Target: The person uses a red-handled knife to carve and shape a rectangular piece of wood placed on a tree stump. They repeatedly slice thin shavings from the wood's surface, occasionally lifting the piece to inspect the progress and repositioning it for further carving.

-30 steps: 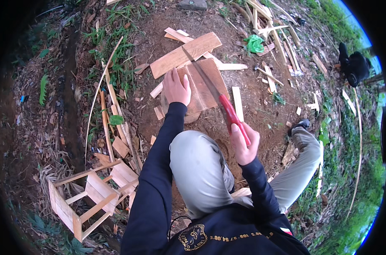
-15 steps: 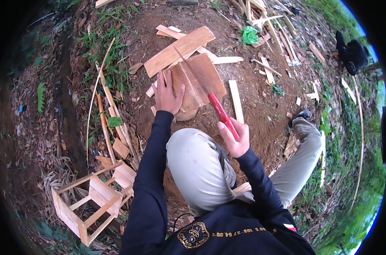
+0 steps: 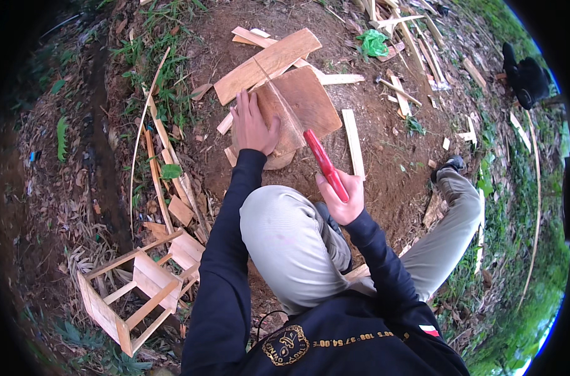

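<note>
Left hand (image 3: 255, 125) lies flat, fingers spread, on the reddish-brown flat wooden board (image 3: 300, 103) to pin it on the pale round wood stump (image 3: 275, 156), centre of the bare dirt ground (image 3: 385, 156). Right hand (image 3: 341, 199) is closed around the red handle of a long-bladed handsaw (image 3: 322, 164), blade running far-left across the board. A light rectangular plank (image 3: 266, 62) lies just beyond; a small pale wooden stool frame (image 3: 134, 291) sits near left.
</note>
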Demonstrator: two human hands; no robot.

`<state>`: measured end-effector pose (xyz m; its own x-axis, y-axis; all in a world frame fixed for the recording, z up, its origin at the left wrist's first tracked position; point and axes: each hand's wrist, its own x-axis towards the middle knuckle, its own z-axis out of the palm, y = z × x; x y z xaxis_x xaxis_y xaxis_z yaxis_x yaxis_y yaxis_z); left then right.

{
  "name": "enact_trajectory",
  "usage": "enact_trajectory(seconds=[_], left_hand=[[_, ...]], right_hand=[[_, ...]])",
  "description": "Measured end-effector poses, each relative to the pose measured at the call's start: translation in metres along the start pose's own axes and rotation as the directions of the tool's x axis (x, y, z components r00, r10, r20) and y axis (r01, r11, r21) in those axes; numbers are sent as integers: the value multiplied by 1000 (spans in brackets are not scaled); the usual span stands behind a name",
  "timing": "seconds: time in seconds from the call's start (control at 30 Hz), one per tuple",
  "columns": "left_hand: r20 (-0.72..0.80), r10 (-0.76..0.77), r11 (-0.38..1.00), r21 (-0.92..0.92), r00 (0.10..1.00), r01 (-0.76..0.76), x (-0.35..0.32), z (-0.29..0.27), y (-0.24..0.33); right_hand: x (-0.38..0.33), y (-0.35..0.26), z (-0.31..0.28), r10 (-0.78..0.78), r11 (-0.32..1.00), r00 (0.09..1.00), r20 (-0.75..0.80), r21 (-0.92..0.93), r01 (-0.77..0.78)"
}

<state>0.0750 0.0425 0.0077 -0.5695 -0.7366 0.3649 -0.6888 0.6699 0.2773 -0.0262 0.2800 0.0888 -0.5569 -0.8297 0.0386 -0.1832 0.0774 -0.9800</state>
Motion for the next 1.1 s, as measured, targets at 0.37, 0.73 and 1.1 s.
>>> enact_trajectory(seconds=[0.37,0.73,1.1], left_hand=[[-100,-5,996,-87,995,-3,14,17,10],[-6,44,991,130,999,-43,29,21,13],[23,25,986,163,999,-29,21,16,11]], right_hand=[[11,-37,8,50,997,999,6,-58,-49],[41,-46,23,51,995,999,-20,-82,-52],[54,-63,24,95,990,994,-46,-99,-99]])
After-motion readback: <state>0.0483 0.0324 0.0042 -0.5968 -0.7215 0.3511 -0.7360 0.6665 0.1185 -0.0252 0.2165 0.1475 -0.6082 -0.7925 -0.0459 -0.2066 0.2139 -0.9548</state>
